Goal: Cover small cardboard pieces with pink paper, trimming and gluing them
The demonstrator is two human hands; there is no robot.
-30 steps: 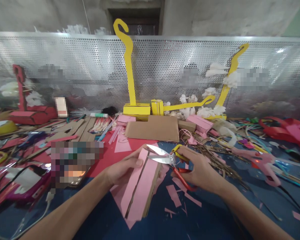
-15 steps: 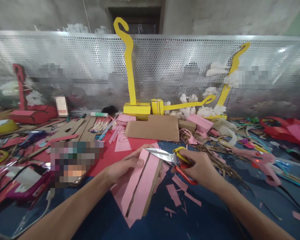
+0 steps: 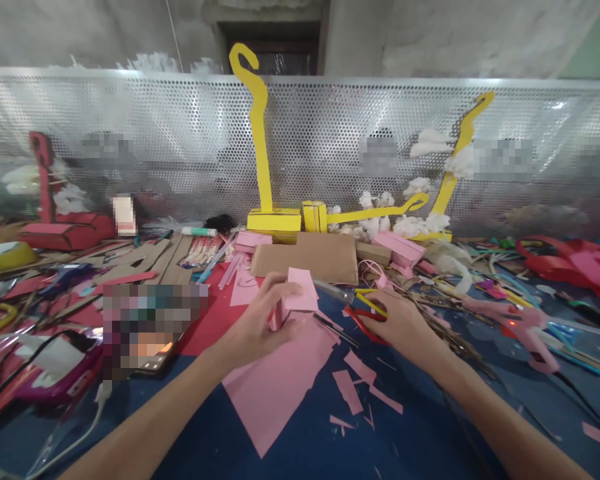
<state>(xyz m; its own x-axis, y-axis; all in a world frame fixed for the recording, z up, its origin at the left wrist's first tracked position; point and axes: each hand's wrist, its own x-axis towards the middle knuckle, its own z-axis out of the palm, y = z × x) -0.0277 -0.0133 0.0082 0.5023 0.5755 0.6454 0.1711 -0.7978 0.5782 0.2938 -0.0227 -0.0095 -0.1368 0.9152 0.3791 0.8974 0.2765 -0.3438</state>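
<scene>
My left hand [image 3: 260, 319] is closed around a pink-covered cardboard piece [image 3: 295, 300], now seen end-on and held upright above a large pink paper sheet [image 3: 280, 383] on the blue table. My right hand [image 3: 397, 320] grips scissors [image 3: 357, 303] with red and yellow handles; their metal blades point left toward the pink piece, and I cannot tell if they touch it.
Pink paper scraps [image 3: 353, 390] lie on the blue table [image 3: 410, 440]. A brown cardboard sheet [image 3: 307, 259] and yellow cardboard figures [image 3: 260, 140] stand before a perforated metal panel [image 3: 155, 140]. Red paper, a phone and cables crowd the left; glue guns and strips lie right.
My left hand turned the pink cardboard piece upright and lifted it away from me. The scissors' blades closed and my right hand moved farther back and lower.
</scene>
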